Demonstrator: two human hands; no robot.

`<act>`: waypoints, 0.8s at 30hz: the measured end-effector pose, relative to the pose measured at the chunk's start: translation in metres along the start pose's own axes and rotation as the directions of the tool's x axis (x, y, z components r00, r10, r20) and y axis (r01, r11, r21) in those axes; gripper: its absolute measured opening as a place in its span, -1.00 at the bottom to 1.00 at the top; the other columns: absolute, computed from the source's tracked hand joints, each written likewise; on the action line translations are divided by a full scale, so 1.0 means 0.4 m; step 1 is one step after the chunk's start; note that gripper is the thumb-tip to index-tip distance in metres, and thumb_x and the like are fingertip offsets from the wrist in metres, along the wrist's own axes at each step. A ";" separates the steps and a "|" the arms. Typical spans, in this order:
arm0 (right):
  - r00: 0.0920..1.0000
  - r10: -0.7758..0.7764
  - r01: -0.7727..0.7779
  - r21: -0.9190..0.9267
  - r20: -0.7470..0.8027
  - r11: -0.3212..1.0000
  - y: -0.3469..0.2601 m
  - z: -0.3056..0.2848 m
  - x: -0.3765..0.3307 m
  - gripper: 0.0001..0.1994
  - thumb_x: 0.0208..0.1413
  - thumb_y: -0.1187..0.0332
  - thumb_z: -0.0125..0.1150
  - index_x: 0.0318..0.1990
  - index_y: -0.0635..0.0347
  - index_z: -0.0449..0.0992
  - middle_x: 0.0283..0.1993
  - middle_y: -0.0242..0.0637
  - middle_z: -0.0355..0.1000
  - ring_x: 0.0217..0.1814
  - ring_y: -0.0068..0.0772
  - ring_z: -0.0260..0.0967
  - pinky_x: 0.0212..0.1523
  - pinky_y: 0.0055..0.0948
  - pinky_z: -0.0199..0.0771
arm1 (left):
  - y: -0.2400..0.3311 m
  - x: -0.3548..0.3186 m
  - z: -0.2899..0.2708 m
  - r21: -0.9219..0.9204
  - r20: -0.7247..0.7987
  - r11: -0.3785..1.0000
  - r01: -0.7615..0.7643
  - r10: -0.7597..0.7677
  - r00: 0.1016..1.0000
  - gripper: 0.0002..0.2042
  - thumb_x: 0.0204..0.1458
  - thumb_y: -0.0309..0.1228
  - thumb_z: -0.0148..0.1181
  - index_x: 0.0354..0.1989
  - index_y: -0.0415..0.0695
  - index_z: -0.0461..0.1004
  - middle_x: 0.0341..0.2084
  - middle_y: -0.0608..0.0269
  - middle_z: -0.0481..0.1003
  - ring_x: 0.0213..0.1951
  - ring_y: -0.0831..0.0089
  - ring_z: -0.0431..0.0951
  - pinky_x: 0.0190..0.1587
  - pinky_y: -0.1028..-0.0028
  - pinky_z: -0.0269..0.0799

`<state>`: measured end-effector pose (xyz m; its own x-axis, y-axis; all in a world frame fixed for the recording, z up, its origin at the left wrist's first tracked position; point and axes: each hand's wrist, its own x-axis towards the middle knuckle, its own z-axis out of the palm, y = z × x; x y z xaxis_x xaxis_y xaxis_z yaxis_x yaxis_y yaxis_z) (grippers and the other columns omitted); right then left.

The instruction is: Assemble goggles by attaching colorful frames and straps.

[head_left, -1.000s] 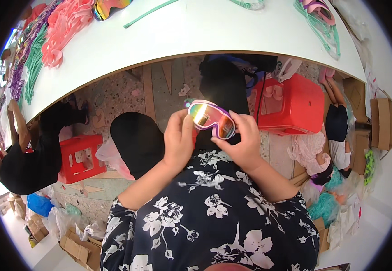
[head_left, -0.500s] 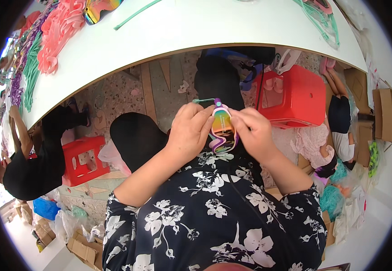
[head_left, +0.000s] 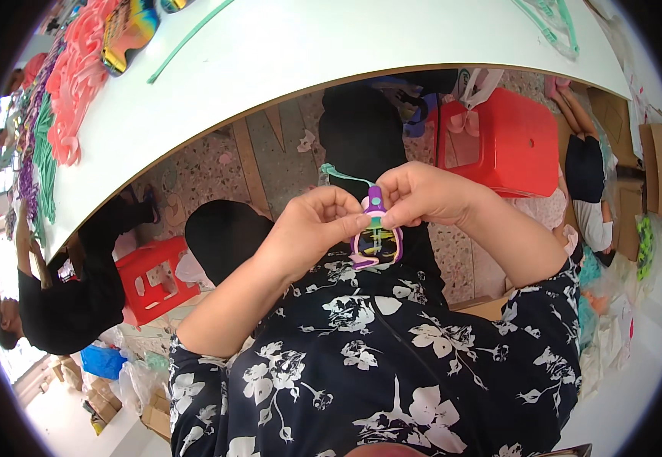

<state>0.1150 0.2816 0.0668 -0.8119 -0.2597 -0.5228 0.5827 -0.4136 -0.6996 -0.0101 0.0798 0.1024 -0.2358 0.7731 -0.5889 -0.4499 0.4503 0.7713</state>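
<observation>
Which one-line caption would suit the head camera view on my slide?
Left hand and right hand hold purple-rimmed goggles with a green strap near a white table.

Left hand (head_left: pixel 306 231), right hand (head_left: pixel 419 192) close together, both pinching.

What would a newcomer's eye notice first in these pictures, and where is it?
Probably the purple-framed goggles, held between the left hand and the right hand near the middle of the view. Next might come the bright red stool at right and the red stool at left, both below the white table. The coral straps stand out at upper left.
</observation>
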 end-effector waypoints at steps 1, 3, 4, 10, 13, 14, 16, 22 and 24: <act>0.999 0.035 -0.034 -0.044 0.021 0.998 -0.002 -0.004 0.005 -0.76 -0.11 0.47 0.45 -0.27 0.26 0.53 -0.45 -0.42 0.44 -0.54 -0.72 0.28 -0.57 -0.71 0.20 | 0.008 0.005 -0.005 0.018 0.044 0.999 0.029 -0.030 0.999 -0.86 0.13 -0.51 0.32 -0.22 -0.27 0.50 -0.34 0.31 0.56 -0.30 0.65 0.52 -0.22 0.62 0.45; 0.997 0.051 -0.048 -0.044 0.064 0.998 -0.001 -0.015 0.018 -0.76 -0.12 0.49 0.43 -0.27 0.26 0.53 -0.45 -0.43 0.43 -0.55 -0.72 0.27 -0.58 -0.71 0.18 | 0.015 0.022 -0.014 0.016 0.118 0.998 0.063 -0.064 0.991 -0.86 0.12 -0.52 0.32 -0.22 -0.26 0.50 -0.34 0.33 0.55 -0.30 0.65 0.51 -0.22 0.63 0.44; 0.994 0.058 -0.054 -0.047 0.088 0.997 0.001 -0.019 0.023 -0.76 -0.13 0.50 0.42 -0.27 0.26 0.52 -0.46 -0.44 0.43 -0.55 -0.72 0.27 -0.58 -0.71 0.17 | 0.015 0.031 -0.019 -0.006 0.146 0.998 0.067 -0.065 0.987 -0.87 0.13 -0.52 0.31 -0.22 -0.26 0.50 -0.34 0.34 0.55 -0.30 0.66 0.51 -0.22 0.63 0.43; 0.979 0.081 -0.105 0.123 0.186 0.987 0.025 -0.036 0.043 -0.74 -0.16 0.58 0.36 -0.24 0.29 0.51 -0.40 -0.44 0.44 -0.51 -0.74 0.29 -0.56 -0.72 0.17 | 0.014 0.059 -0.025 0.003 0.194 0.994 0.105 -0.104 0.976 -0.88 0.13 -0.54 0.29 -0.22 -0.25 0.48 -0.34 0.35 0.54 -0.30 0.66 0.50 -0.22 0.63 0.42; 0.980 0.084 -0.112 0.152 0.180 0.982 0.041 -0.039 0.056 -0.74 -0.16 0.60 0.35 -0.24 0.29 0.50 -0.38 -0.43 0.44 -0.51 -0.74 0.28 -0.56 -0.72 0.16 | 0.017 0.064 -0.026 -0.016 0.215 0.992 0.123 -0.116 0.970 -0.88 0.12 -0.54 0.30 -0.23 -0.24 0.48 -0.33 0.35 0.54 -0.30 0.66 0.49 -0.22 0.63 0.42; 0.977 0.092 -0.122 0.152 0.191 0.981 0.039 -0.039 0.058 -0.74 -0.16 0.60 0.35 -0.24 0.29 0.50 -0.39 -0.43 0.44 -0.51 -0.74 0.28 -0.56 -0.72 0.16 | 0.016 0.065 -0.027 -0.028 0.221 0.992 0.126 -0.117 0.968 -0.88 0.12 -0.54 0.30 -0.24 -0.24 0.47 -0.33 0.35 0.54 -0.30 0.66 0.49 -0.22 0.63 0.41; 0.971 0.108 -0.142 0.154 0.211 0.978 0.035 -0.039 0.062 -0.74 -0.17 0.62 0.34 -0.25 0.29 0.50 -0.39 -0.43 0.44 -0.51 -0.75 0.28 -0.57 -0.72 0.15 | 0.013 0.069 -0.028 -0.008 0.218 0.994 0.112 -0.108 0.970 -0.89 0.13 -0.54 0.29 -0.25 -0.24 0.47 -0.35 0.34 0.53 -0.32 0.66 0.49 -0.24 0.63 0.42; 0.996 0.079 -0.081 0.030 0.040 0.996 -0.008 -0.033 0.034 -0.75 -0.14 0.57 0.43 -0.27 0.27 0.50 -0.41 -0.40 0.45 -0.51 -0.74 0.29 -0.58 -0.72 0.13 | 0.008 0.059 -0.014 0.006 0.141 0.998 0.068 -0.068 0.988 -0.90 0.18 -0.51 0.25 -0.28 -0.25 0.45 -0.43 0.33 0.51 -0.37 0.64 0.49 -0.28 0.60 0.42; 0.998 0.061 -0.061 0.046 -0.009 0.997 0.009 -0.031 0.026 -0.75 -0.13 0.54 0.45 -0.28 0.26 0.50 -0.41 -0.39 0.46 -0.52 -0.74 0.29 -0.59 -0.72 0.12 | 0.006 0.058 -0.013 0.051 0.126 0.998 0.037 -0.043 0.991 -0.89 0.19 -0.50 0.25 -0.28 -0.24 0.45 -0.43 0.35 0.51 -0.37 0.66 0.48 -0.29 0.61 0.41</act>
<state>0.1090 0.2883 0.0526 -0.7742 -0.2768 -0.5691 0.6290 -0.4367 -0.6432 -0.0212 0.0962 0.0891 -0.1060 0.8028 -0.5867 -0.4143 0.5007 0.7600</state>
